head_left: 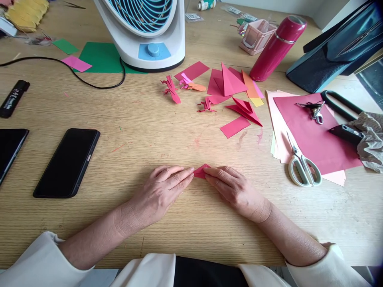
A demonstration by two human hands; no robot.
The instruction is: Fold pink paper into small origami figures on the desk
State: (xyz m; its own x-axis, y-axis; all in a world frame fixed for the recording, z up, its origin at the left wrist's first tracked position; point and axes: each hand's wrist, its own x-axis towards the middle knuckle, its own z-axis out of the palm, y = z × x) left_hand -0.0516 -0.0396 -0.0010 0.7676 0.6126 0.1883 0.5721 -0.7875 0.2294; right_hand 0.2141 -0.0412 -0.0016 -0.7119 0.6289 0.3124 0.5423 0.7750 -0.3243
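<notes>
A small piece of folded red paper (201, 171) lies on the wooden table (143, 139) in front of me, its top coming to a low point. From the left, my left hand (166, 185) presses its closed fingertips on the paper's left end. My right hand (236, 187) has its fingers together on the right end, partly covering it. Beyond the hands lie folded paper figures: a red one (171, 89), a smaller red one (206, 105) and an orange-and-pink one (191, 84). A folded red paper piece (245, 110) rests to their right.
A white fan (176, 44) stands at the back, its black cable (92, 86) running left. Two phones, one a black phone (67, 163), lie left beside a marker (14, 99). At right are scissors (303, 167) on paper sheets (335, 147), a red flask (278, 48) and a bag (332, 52).
</notes>
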